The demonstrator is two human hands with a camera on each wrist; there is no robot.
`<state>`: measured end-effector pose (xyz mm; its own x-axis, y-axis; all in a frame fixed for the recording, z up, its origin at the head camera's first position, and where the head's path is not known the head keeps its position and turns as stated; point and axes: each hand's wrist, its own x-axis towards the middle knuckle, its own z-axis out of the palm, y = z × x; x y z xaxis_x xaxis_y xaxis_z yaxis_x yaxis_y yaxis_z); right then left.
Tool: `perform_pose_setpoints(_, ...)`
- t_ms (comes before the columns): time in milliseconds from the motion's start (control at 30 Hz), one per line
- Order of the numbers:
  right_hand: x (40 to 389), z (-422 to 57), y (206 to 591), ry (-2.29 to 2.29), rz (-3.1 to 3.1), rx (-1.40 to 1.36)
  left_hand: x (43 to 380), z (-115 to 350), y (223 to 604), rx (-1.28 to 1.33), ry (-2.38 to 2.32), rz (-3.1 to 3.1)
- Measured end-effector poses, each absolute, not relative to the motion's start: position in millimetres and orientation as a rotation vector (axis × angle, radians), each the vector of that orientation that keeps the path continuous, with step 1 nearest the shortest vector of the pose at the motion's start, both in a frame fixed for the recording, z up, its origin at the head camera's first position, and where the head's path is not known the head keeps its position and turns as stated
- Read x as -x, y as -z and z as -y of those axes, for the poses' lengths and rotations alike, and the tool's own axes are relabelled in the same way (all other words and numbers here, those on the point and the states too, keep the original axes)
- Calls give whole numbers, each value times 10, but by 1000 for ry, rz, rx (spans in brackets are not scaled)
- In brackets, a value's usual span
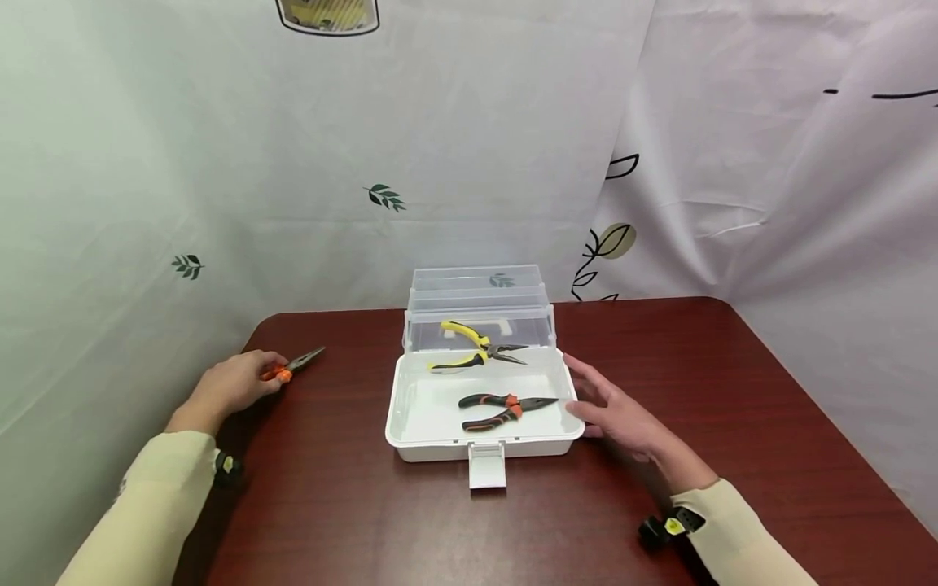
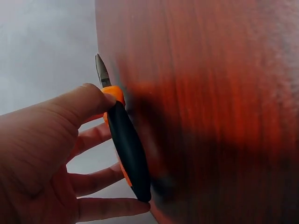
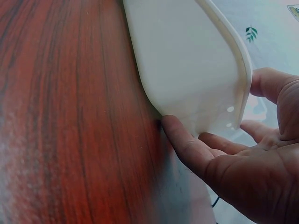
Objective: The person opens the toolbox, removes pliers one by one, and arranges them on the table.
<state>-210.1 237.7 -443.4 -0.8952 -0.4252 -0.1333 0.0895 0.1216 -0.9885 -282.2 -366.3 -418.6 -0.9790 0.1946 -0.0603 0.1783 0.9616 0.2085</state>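
Note:
My left hand [image 1: 238, 381] holds needle-nose pliers [image 2: 126, 144] with orange-and-black handles by the grips, near the table's left edge. Their metal jaws point away from the hand. A white toolbox [image 1: 432, 452] stands on the table with its clear lid tipped back. My right hand [image 1: 623, 419] grips its right end, thumb at the rim and fingers against the outer wall. Inside lie yellow-and-black needle-nose pliers [image 1: 479, 356] with handles spread, toward the back, and black-and-red needle-nose pliers [image 1: 510, 412], nearer the front. Both point right.
The clear lid [image 1: 479, 313] leans open behind the box. A white latch [image 1: 487, 468] hangs down at its front. The dark red wooden table [image 1: 352, 505] ends at a white patterned curtain [image 1: 308, 203] at the back and sides.

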Motion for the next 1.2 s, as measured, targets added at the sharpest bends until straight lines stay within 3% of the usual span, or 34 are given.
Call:
perform_pose_setpoints(700, 2077, -2420, 4416, 1854, -1974, 350, 2758, 3564, 4228, -233, -284, -3034)
perform_pose_setpoints(967, 2103, -2390, 4425, 1847, -1973, 341, 2801, 3378, 3801, -326, -224, -3058)
perform_pose_setpoints(1200, 2092, -2386, 4428, 1863, -1952, 348, 2878, 2769, 3161, -617, -644, -3060)
